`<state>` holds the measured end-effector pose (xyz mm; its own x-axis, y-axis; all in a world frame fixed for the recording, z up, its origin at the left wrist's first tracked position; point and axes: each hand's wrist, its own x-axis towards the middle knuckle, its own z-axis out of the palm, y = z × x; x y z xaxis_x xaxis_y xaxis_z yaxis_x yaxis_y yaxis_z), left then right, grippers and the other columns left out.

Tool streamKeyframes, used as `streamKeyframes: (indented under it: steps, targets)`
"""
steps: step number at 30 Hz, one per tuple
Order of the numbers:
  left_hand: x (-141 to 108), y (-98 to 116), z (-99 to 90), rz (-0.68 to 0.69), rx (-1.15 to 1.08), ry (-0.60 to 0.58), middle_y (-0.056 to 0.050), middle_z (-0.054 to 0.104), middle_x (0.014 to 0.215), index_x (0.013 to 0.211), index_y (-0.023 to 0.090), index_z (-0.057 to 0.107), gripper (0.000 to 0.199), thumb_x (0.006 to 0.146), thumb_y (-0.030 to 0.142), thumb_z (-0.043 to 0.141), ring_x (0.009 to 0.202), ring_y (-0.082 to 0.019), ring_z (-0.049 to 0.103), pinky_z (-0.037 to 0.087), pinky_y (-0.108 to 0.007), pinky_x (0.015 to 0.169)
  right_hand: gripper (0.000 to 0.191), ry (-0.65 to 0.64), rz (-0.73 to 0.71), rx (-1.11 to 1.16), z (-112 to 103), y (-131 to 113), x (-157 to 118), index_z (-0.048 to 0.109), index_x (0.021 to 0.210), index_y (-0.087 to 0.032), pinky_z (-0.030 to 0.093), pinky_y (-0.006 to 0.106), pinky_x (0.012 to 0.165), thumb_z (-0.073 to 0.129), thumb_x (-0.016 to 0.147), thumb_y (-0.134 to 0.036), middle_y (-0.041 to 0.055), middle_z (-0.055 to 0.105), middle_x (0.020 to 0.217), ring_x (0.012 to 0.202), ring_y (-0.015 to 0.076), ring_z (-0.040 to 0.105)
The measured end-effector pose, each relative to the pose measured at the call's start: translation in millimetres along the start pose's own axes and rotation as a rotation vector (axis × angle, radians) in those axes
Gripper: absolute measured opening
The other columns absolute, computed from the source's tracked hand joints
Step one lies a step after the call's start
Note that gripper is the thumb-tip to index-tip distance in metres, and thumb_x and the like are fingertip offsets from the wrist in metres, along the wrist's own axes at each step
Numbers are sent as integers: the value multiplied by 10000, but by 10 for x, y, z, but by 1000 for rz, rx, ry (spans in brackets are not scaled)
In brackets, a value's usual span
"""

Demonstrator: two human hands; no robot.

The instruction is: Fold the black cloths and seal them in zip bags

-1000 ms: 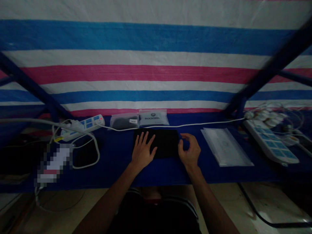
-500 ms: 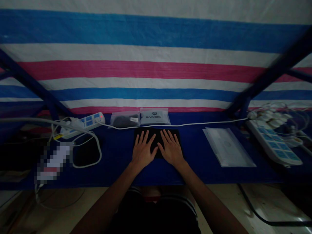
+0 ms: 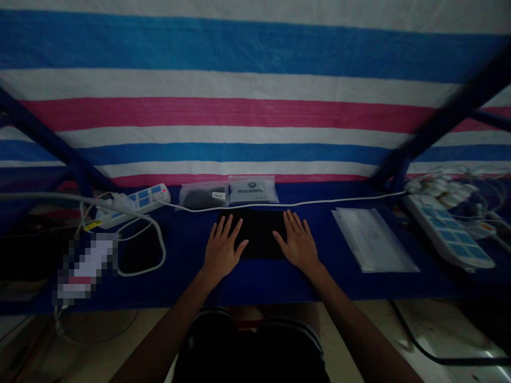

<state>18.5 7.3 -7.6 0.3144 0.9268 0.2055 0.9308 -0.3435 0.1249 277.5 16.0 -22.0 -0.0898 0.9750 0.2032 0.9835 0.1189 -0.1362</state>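
A black folded cloth-like piece lies flat on the blue tabletop in front of me; its exact kind is hard to make out in the dim light. My left hand rests palm down over its left edge, fingers spread. Over the right edge lies my right hand, also flat with the thumb pointing inward. Just behind the black piece are a clear pouch with something dark inside and a grey-white printed zip bag.
Flat translucent bags lie on the right. A large power strip with bundled plugs stands beyond them. Another power strip, a looped white cable and a blurred-out object are at left. A thin white cord crosses the back.
My hands have slid apart across the black piece, the left hand to the left and the right hand to the right, uncovering its middle.
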Motion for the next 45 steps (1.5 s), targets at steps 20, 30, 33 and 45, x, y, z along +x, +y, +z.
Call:
streamKeyframes:
  steps: [20,30,33,45]
  targets:
    - [261,-3,54,18,-14,17,-86,299,1722,1633,317,355,682,1029,622,440,1596,-347,257,243,-616,1275,773,23,28,-2,-2,-22,-24,257,1660,-100,131,641,1277,290,1065,-592,145,333,1698,1581,380,255]
    - [163,-166,40,-43,14,21,-92,287,1726,1627,315,366,647,1039,572,447,1590,-336,278,246,-606,1274,867,60,85,-25,29,35,-65,261,1642,-23,146,621,1274,290,1042,-648,223,347,1676,1580,405,242]
    - [162,-158,37,-42,16,23,-103,297,1721,1627,309,366,651,1038,574,446,1588,-338,282,242,-615,1271,888,47,119,-24,27,87,-84,289,1629,-6,153,618,1274,286,1035,-667,225,357,1670,1577,415,246]
    - [160,-151,56,-50,15,39,-112,292,1720,1630,310,364,675,1021,568,494,1599,-333,252,232,-621,1274,846,40,-184,161,-289,-545,158,229,1667,-80,137,556,1312,374,1032,-621,152,280,1717,1622,326,149]
